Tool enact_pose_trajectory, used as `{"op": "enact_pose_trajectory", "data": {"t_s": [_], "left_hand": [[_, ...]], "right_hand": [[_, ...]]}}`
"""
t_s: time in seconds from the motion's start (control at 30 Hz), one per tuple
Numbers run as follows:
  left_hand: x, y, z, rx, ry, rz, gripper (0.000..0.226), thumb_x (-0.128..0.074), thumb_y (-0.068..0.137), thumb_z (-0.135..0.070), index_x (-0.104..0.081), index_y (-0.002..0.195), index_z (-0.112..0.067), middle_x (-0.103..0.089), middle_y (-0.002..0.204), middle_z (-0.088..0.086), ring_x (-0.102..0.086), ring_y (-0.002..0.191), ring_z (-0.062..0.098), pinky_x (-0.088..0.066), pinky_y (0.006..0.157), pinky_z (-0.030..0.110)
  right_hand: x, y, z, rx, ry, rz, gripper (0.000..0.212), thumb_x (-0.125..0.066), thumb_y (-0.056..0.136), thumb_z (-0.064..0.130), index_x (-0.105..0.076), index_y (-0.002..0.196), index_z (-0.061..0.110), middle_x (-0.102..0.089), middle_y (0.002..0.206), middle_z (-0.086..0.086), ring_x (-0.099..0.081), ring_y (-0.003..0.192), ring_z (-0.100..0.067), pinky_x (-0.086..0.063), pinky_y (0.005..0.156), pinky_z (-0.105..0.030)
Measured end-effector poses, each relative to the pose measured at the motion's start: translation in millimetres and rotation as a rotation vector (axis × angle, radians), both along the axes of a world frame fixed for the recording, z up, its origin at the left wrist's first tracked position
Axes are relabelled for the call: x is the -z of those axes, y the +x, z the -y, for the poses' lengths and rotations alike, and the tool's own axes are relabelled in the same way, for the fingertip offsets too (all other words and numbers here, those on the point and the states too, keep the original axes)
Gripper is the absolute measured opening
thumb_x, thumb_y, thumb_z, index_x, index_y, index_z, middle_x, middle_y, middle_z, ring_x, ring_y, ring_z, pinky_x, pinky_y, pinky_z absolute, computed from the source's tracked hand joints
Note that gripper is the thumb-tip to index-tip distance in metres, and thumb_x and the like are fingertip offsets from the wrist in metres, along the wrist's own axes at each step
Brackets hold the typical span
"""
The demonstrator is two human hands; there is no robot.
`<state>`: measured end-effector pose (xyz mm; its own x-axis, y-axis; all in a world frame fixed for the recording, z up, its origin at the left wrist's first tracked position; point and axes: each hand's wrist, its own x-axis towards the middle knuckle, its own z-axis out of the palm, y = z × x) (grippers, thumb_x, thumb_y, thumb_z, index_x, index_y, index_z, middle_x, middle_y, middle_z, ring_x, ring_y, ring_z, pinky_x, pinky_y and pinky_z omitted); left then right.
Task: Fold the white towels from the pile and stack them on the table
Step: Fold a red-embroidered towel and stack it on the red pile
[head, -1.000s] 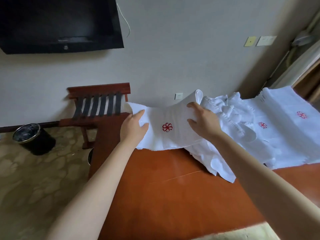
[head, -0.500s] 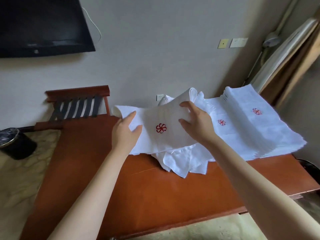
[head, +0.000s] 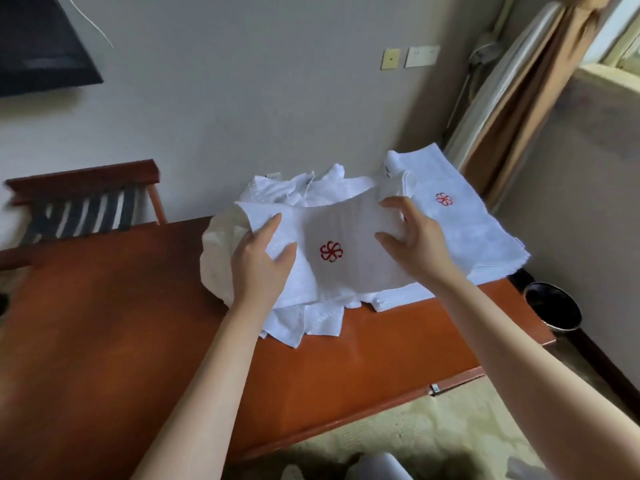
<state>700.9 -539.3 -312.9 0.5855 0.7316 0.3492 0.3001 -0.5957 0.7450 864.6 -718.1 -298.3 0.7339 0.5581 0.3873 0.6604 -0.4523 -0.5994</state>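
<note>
Hands on the job: left hand (head: 258, 268) grips one end of a half-folded towel (head: 346, 268), held above the loose pile (head: 311, 323) on the table (head: 138, 341). Right hand (head: 412, 244) curls round the other end. At right, the folded stack (head: 467, 237) looks several deep. How many towels are left in the pile is hidden.

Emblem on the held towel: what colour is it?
Red, a swirled flower emblem on the white towel; head view.

Soft, dim daylight from the window (head: 627, 32) at right; wide-angle bending at edges, slight blur at left
</note>
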Motion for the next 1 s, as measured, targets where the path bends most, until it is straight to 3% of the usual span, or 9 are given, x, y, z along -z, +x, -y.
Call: {"op": "enact_pose_trajectory", "data": {"t_s": [0.1,0.23,0.37,0.43,0.63,0.8,1.0], "left_hand": [[9.7,18.4,23.6,0.005,-0.027,-0.026,0.047,-0.076,0.079,-0.012,-0.063,0.124,-0.009,-0.067,0.104,0.016,-0.062,0.097,0.031,-0.042,0.084,0.027],[17.6,48.8,52.3,-0.058,-0.067,-0.102,0.049,-0.072,0.083,-0.017,-0.059,0.130,-0.015,-0.065,0.115,0.010,-0.057,0.107,0.025,-0.039,0.090,0.024],[13.7,86.1,95.4,-0.131,-0.051,-0.151,0.049,-0.072,0.083,-0.017,-0.058,0.131,-0.014,-0.063,0.122,0.011,-0.055,0.114,0.027,-0.038,0.095,0.027],[7.1,103.1,111.4,-0.141,-0.052,-0.183,0.050,-0.071,0.084,-0.017,-0.058,0.131,-0.014,-0.062,0.125,0.009,-0.054,0.116,0.027,-0.039,0.097,0.029],[4.6,134.2,131.8,-0.183,-0.057,-0.121,0.049,-0.073,0.083,-0.016,-0.059,0.130,-0.015,-0.063,0.121,0.012,-0.056,0.114,0.029,-0.043,0.098,0.036],[18.9,167.5,143.3,-0.139,-0.139,-0.089,0.048,-0.072,0.083,-0.015,-0.059,0.129,-0.014,-0.061,0.125,0.011,-0.057,0.113,0.023,-0.036,0.089,0.016],[29.7,201.9,163.2,-0.203,-0.154,-0.059,0.047,-0.071,0.084,-0.015,-0.059,0.129,-0.013,-0.064,0.119,0.012,-0.058,0.109,0.024,-0.038,0.085,0.019]], "right_hand": [[5.6,29.2,22.4,-0.028,0.001,-0.020,0.045,-0.071,0.078,0.016,-0.054,0.119,0.024,-0.057,0.089,0.010,-0.044,0.068,-0.005,-0.032,0.056,-0.015],[21.0,66.4,45.3,-0.146,-0.009,-0.025,0.045,-0.071,0.078,0.014,-0.054,0.119,0.020,-0.063,0.086,0.002,-0.050,0.065,-0.016,-0.031,0.056,-0.023],[22.2,106.3,67.2,-0.280,-0.028,-0.001,0.046,-0.071,0.077,0.011,-0.055,0.120,0.014,-0.047,0.077,0.023,-0.044,0.063,-0.012,-0.034,0.058,-0.028],[16.9,125.8,78.5,-0.303,-0.024,-0.002,0.046,-0.071,0.077,0.011,-0.055,0.120,0.014,-0.043,0.075,0.025,-0.043,0.064,-0.012,-0.035,0.058,-0.028],[14.9,164.8,91.0,-0.333,-0.030,0.017,0.046,-0.070,0.077,0.013,-0.055,0.121,0.016,-0.057,0.085,0.010,-0.047,0.068,-0.012,-0.033,0.059,-0.026],[11.9,185.5,97.3,-0.342,-0.145,0.083,0.047,-0.070,0.079,0.014,-0.054,0.123,0.018,-0.057,0.088,0.008,-0.047,0.072,-0.013,-0.037,0.058,-0.030],[5.4,218.8,93.2,-0.443,-0.184,0.158,0.046,-0.068,0.079,0.013,-0.054,0.122,0.016,-0.064,0.096,0.002,-0.043,0.071,-0.011,-0.042,0.058,-0.031]]}}
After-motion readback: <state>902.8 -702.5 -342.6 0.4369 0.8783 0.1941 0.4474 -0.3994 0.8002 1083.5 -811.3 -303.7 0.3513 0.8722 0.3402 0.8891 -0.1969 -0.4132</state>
